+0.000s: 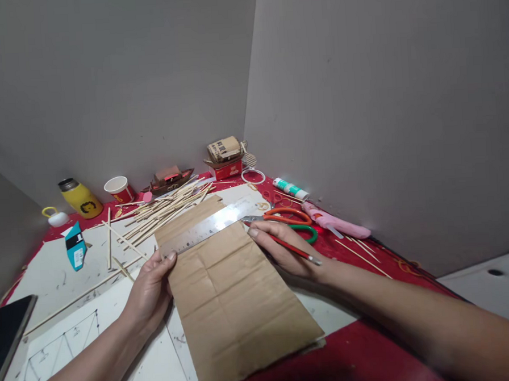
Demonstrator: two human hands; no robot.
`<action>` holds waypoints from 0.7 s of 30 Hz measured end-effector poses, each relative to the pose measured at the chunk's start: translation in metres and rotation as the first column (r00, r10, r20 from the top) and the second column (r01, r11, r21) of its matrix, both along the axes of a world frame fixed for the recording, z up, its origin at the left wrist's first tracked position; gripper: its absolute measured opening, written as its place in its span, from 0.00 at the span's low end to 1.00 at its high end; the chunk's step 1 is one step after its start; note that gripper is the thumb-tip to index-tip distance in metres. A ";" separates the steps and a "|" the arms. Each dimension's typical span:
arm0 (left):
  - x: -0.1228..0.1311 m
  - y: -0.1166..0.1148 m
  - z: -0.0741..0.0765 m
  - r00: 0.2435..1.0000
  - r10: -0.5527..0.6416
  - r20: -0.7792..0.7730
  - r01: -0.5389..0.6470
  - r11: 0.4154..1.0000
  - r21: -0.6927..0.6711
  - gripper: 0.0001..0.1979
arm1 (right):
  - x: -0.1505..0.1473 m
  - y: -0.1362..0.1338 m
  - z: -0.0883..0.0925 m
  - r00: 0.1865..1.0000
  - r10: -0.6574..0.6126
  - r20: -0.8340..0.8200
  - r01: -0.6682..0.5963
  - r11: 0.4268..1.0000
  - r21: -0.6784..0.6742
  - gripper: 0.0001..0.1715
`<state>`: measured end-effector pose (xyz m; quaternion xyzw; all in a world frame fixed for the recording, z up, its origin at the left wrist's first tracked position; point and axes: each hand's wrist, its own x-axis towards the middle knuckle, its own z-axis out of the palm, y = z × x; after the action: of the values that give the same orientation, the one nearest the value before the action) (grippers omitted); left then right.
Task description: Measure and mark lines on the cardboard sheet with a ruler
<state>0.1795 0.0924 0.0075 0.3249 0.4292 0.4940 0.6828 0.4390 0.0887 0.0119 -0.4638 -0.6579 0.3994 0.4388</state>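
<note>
A creased piece of brown cardboard lies tilted in front of me, with a metal ruler laid across its upper part. My left hand grips the cardboard's left edge, its thumb pressing down the ruler's left end. At the right edge, my right hand is closed around a red pencil, whose tip end is near the ruler and partly hidden by the fingers. Just behind that hand are orange-handled scissors and a green handle.
Many thin wooden sticks are piled behind the cardboard. A yellow bottle, paper cup and small cardboard models line the back. On the right lies a pink glue gun; on the left, a teal packet, a drawing and a dark tablet.
</note>
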 end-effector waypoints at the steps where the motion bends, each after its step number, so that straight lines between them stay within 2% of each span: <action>1: 0.000 0.000 0.000 1.000 -0.004 0.004 0.004 1.000 0.000 0.28 | 0.000 -0.001 0.000 1.000 -0.023 0.017 0.022 0.998 0.051 0.24; 4: 0.001 0.000 0.001 1.000 -0.016 0.023 0.016 1.000 0.018 0.28 | -0.002 -0.005 -0.001 0.996 -0.085 0.025 0.080 0.986 0.148 0.23; 6: 0.002 -0.001 0.004 0.999 -0.024 0.033 0.022 0.999 0.040 0.27 | -0.005 -0.010 -0.001 0.992 -0.127 -0.016 0.128 0.981 0.149 0.23; 10: 0.009 -0.006 0.011 1.000 -0.009 0.029 0.008 0.999 0.042 0.27 | -0.015 -0.020 0.002 0.958 -0.213 -0.193 0.220 0.975 0.012 0.25; 13: 0.012 -0.009 0.014 1.000 0.014 0.026 -0.015 0.999 0.038 0.27 | -0.019 -0.021 0.006 0.925 -0.254 -0.283 0.237 0.967 -0.093 0.26; 15: 0.009 -0.007 0.013 0.999 0.025 0.021 -0.026 0.999 0.030 0.24 | -0.016 -0.014 0.010 0.903 -0.279 -0.327 0.260 0.960 -0.101 0.24; 17: 0.002 0.000 0.011 0.995 0.097 0.005 -0.097 0.995 -0.005 0.19 | -0.007 -0.003 0.016 0.872 -0.319 -0.371 0.325 0.944 -0.049 0.25; 19: -0.006 0.009 0.009 0.972 0.235 -0.014 -0.236 0.971 -0.027 0.14 | 0.005 0.007 0.023 0.829 -0.365 -0.424 0.404 0.915 0.003 0.27; 20: -0.009 0.014 0.007 0.956 0.292 -0.015 -0.292 0.956 -0.011 0.13 | 0.010 0.009 0.026 0.800 -0.385 -0.460 0.448 0.894 0.029 0.27; 21: -0.010 0.017 0.007 0.954 0.298 -0.013 -0.298 0.954 0.026 0.13 | 0.013 0.008 0.029 0.757 -0.393 -0.522 0.499 0.863 0.074 0.25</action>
<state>0.1692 0.1090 0.0142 0.2685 0.4730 0.5936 0.5932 0.4523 0.0970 0.0404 -0.4425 -0.4326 0.3152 0.7195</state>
